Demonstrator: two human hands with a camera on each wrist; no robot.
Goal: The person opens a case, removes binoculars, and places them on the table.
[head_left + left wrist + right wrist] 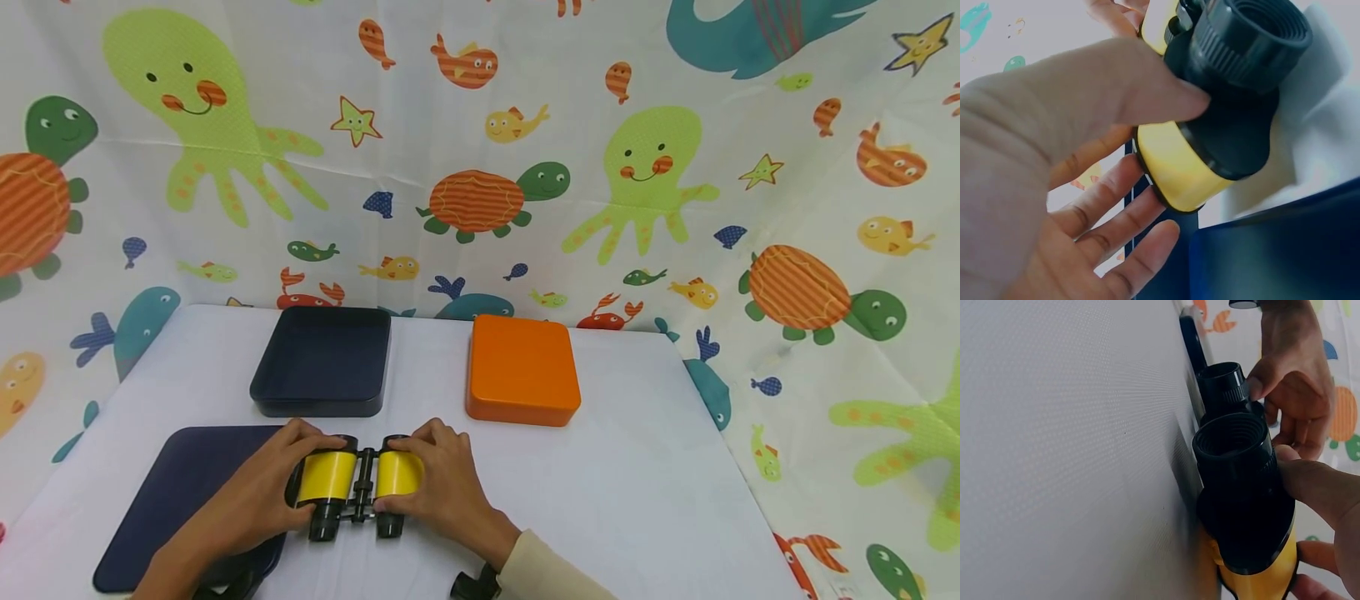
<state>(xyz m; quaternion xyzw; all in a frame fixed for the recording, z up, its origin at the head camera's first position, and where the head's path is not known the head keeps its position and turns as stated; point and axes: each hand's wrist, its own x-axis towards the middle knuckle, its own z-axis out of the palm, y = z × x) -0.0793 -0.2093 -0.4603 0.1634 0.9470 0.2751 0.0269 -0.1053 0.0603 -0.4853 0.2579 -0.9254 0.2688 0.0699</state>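
Note:
A pair of black and yellow binoculars (pixel 327 477) is held between both hands near the front of the table, eyepieces towards the person. My left hand (pixel 262 487) grips the left barrel, thumb at the eyepiece end and fingers at the far end. On the right barrel, my right hand (pixel 448 483) has its thumb near the eyepiece and its fingers over the front end. In the left wrist view, the thumb presses the black body of the binoculars (pixel 1175 165) while some fingers spread past the rim. The right wrist view shows both eyepieces of the binoculars (pixel 1235 456) close beside the white tabletop.
A dark square tray (pixel 318 407) stands at the back left, an orange square box (pixel 523 367) at the back centre. A flat dark blue rectangular piece (pixel 180 479) lies under the left forearm. Behind the white table (pixel 615 467) hangs a sea-animal curtain (pixel 525 83).

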